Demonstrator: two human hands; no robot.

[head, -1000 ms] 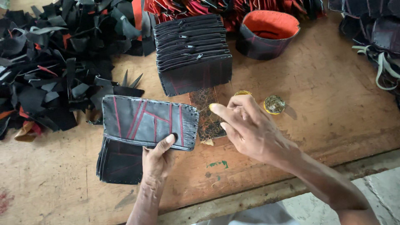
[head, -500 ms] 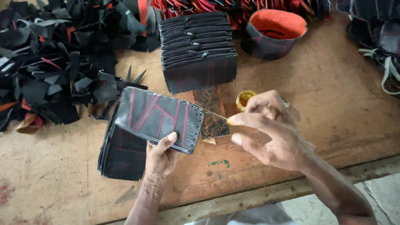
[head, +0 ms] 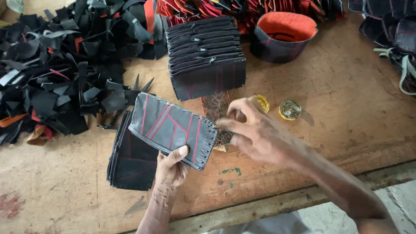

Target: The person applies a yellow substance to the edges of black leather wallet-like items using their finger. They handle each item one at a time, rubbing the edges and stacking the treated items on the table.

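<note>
My left hand (head: 171,167) grips the lower edge of a black stitched panel (head: 173,128) with red lines and lifts it tilted above the wooden table (head: 346,108). My right hand (head: 255,134) reaches in from the right. Its thumb and fingers are pinched together at the panel's punched right edge, and whether they hold a thin tool is hidden. Under my left hand lies a flat stack of similar black panels (head: 130,160). Two small yellow open tins (head: 260,103) (head: 289,109) stand just behind my right hand, beside a stained brown patch (head: 216,108).
A row of black panels (head: 206,56) stands on edge at the back centre. A heap of black and red scraps (head: 56,73) fills the left. A round black pouch with orange lining (head: 284,37) sits behind. More dark pieces (head: 394,30) lie at the right.
My right hand has left the yellow tin and moved left to the panel's right edge. My left hand has tilted the panel and raised it slightly.
</note>
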